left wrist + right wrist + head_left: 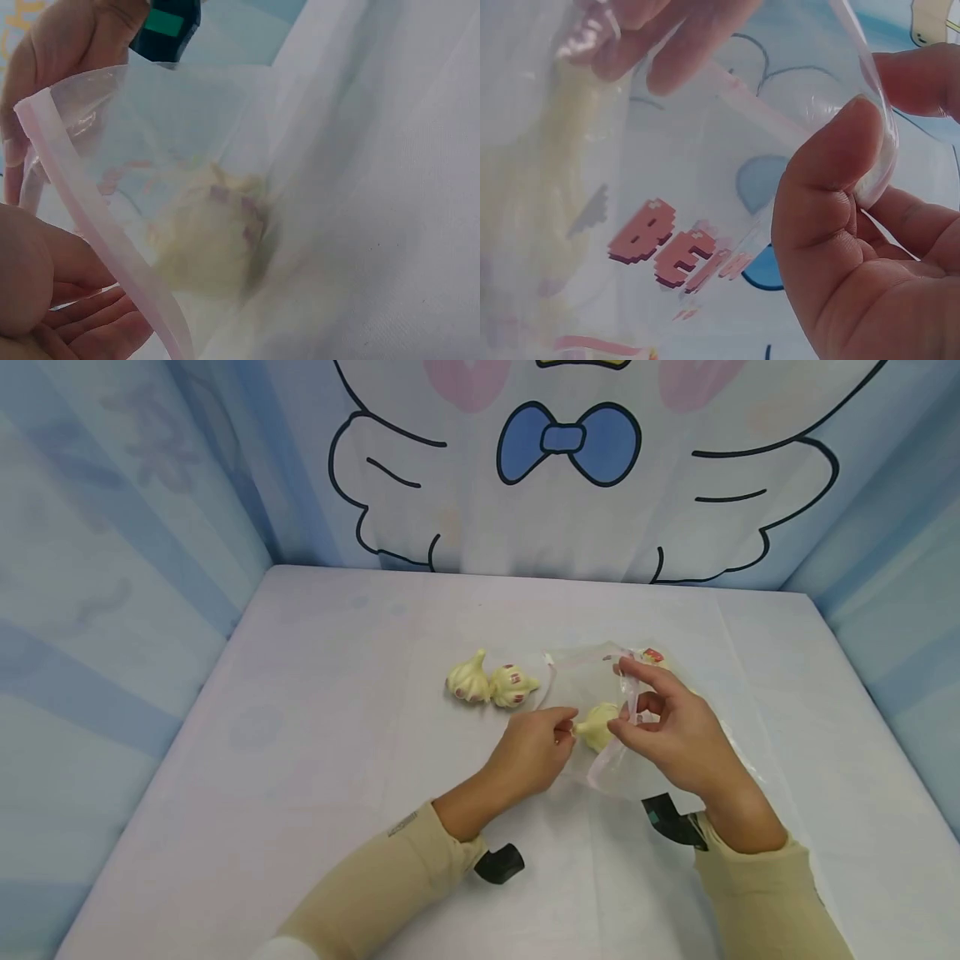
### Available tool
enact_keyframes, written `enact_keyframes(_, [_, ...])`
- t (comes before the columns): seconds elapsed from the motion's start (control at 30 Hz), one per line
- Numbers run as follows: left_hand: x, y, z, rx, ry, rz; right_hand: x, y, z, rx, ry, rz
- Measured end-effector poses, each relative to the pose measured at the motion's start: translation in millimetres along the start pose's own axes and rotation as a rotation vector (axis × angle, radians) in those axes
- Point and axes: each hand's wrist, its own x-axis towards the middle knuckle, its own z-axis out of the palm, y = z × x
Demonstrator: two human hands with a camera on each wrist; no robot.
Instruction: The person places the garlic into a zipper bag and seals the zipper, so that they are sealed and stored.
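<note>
A clear plastic zip bag with a pink-edged mouth lies right of centre in the head view. My right hand pinches its rim between thumb and fingers, and the mouth gapes. Inside the mouth, my left hand pinches the pale yellow stem of a garlic bulb. Through the film in the left wrist view, a garlic bulb shows blurred. Red pixel-style lettering is printed on the bag in the right wrist view. The left fingertips are partly veiled by plastic there.
Two more garlic bulbs, one plain-sided and one with reddish marks, touch each other on the table left of the bag. The white-covered table ends at a patterned curtain behind. Dark wrist mounts stick out from the sleeves.
</note>
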Motion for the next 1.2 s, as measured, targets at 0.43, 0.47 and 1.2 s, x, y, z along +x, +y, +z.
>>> enact_keyframes(0.43, [-1.0,5.4,0.6,-0.138,-0.072,-0.077,0.0,0.0,4.6,0.085,-0.038,-0.026])
enact_keyframes(0.47, [0.0,5.4,1.1,-0.146,-0.078,-0.083,0.1,0.2,5.2,0.090,-0.042,-0.029])
enact_keyframes(1.2, [20.9,-3.6,14.7,-0.422,-0.179,-0.162,4.2,4.1,5.9,0.178,-0.080,-0.057])
